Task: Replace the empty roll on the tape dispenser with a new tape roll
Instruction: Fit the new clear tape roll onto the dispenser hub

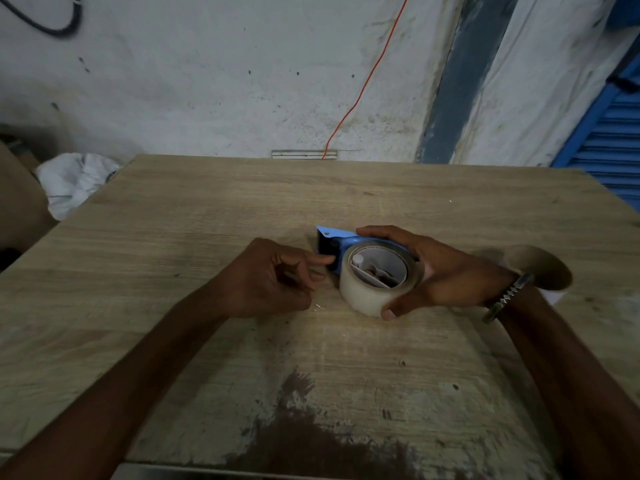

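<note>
Clear tape roll (pixel 375 285) on blue dispenser (pixel 341 242), right hand (pixel 440 271) grip grasping both; left hand (pixel 273 278) seemingly pinching tape end.

One head cam, wide-angle, looks fwd and down over the tabletop (pixel 207 209) from its near edge, close; wall (pixel 207 81) at far side.

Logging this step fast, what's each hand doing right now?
Left hand: fingers curled, fingertip at the dispenser's black front; a grip cannot be told.
Right hand: holding the tape roll on the dispenser.
</note>
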{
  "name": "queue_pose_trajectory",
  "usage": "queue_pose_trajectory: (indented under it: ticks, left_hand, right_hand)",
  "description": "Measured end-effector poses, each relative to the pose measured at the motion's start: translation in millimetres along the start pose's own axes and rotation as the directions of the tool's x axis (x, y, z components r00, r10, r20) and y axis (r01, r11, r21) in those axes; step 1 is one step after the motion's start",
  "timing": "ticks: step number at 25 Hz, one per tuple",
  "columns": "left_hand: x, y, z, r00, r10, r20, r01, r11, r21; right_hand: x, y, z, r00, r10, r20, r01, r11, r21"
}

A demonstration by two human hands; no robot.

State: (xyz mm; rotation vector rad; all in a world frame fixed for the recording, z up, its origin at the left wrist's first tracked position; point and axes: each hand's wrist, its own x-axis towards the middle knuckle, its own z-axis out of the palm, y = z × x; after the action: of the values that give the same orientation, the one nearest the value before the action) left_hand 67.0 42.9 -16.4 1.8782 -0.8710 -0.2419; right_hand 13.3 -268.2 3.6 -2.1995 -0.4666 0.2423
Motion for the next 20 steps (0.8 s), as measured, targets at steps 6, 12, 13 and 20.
queue_pose_trajectory:
  ticks: [6,12,13,20]
  left_hand:
    - [-7.0,-8.7,-1.1,0.997,0.069,-0.041,-0.070,0.997,-0.021]
    - [-5.4,0.9,4.5,0.984,0.161,-0.072,-0.151,0.981,0.124]
    - [-4.7,1.5,4.3,0.983,0.168,-0.076,-0.156,0.978,0.140]
    - [7.2,14.9,-3.0,0.964,0.191,-0.184,-0.139,0.955,0.260]
  right_hand:
    - [-1.9,-5.7,2.2,0.999,-0.049,0.002,0.049,0.998,-0.038]
    - [-5.1,-20.7,13.4,0.997,-0.013,-0.074,-0.006,0.967,-0.256]
    - [-3.2,-23.7,17.4,0.989,0.018,-0.144,-0.055,0.964,-0.260]
    - [2.4,-15.8,16.6,0.981,0.068,-0.179,-0.107,0.970,-0.220]
